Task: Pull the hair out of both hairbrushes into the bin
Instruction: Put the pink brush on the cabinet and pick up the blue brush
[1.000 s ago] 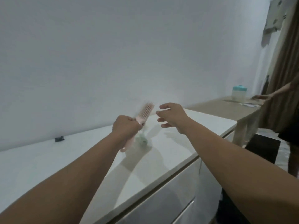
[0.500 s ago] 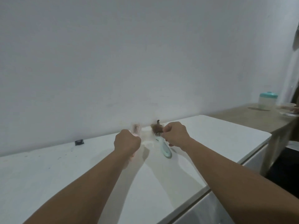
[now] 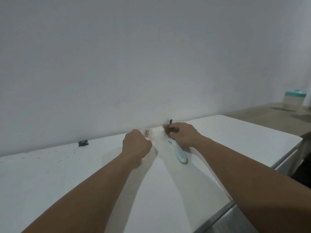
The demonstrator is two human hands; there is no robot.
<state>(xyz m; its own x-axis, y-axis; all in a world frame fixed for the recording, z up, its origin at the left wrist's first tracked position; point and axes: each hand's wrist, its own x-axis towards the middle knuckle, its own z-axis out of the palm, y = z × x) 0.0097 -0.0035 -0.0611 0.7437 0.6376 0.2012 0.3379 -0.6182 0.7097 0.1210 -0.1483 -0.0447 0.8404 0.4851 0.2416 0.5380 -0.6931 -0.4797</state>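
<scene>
My left hand [image 3: 136, 146] is closed around the handle of a pink hairbrush [image 3: 147, 133], whose head sticks up past my knuckles near the wall. A pale green hairbrush [image 3: 179, 152] lies on the white countertop [image 3: 67, 174] with its handle pointing toward me. My right hand [image 3: 184, 136] rests on that brush's head, fingers closed on a brown clump of hair [image 3: 167, 130]. The brush's bristles are mostly hidden under the hand. No bin is in view.
A small black object [image 3: 83, 142] sits on the counter by the wall at left. A wooden table [image 3: 269, 115] adjoins on the right, carrying a clear container with a teal lid [image 3: 293, 100]. The counter's front edge runs diagonally at lower right.
The view has swung left. My right hand came down from mid-air onto the green brush's head and closed on the hair. My left hand keeps the pink brush, now held lower.
</scene>
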